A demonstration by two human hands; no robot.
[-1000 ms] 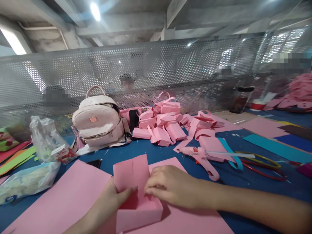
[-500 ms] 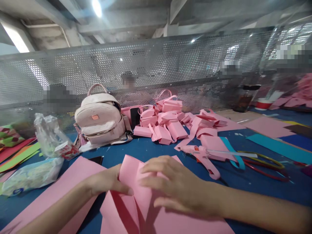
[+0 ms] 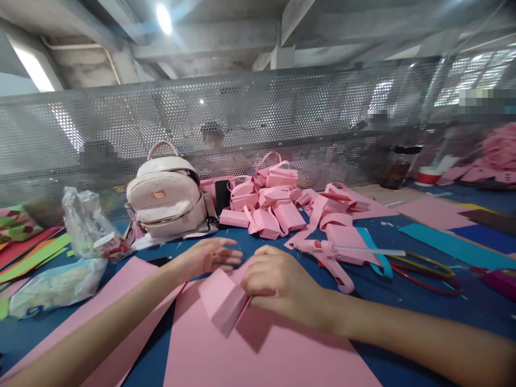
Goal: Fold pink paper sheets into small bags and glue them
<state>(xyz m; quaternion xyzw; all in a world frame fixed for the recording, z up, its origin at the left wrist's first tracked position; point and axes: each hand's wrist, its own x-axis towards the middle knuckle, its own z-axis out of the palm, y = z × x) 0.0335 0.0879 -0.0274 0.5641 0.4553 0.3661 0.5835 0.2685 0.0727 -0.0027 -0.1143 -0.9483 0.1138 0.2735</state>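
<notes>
Now right hand [image 3: 278, 282] grips folded pink paper piece [image 3: 223, 303]; left hand [image 3: 205, 257] open beside.

I see a blue table [image 3: 258, 248] carrying pink sheets [image 3: 266, 355] near, a backpack [image 3: 167, 199] and folded boxes [image 3: 270, 207] far.

landmark: backpack [image 3: 166, 197] | in front of it: bare strip of blue counter [image 3: 226, 244], open for passing | left of it: plastic bags [image 3: 83, 228] block | right of it: pile of pink paper bags [image 3: 274, 207] and glue gun [image 3: 330, 252] block | behind it: mesh fence [image 3: 258, 123] closes the way
</notes>
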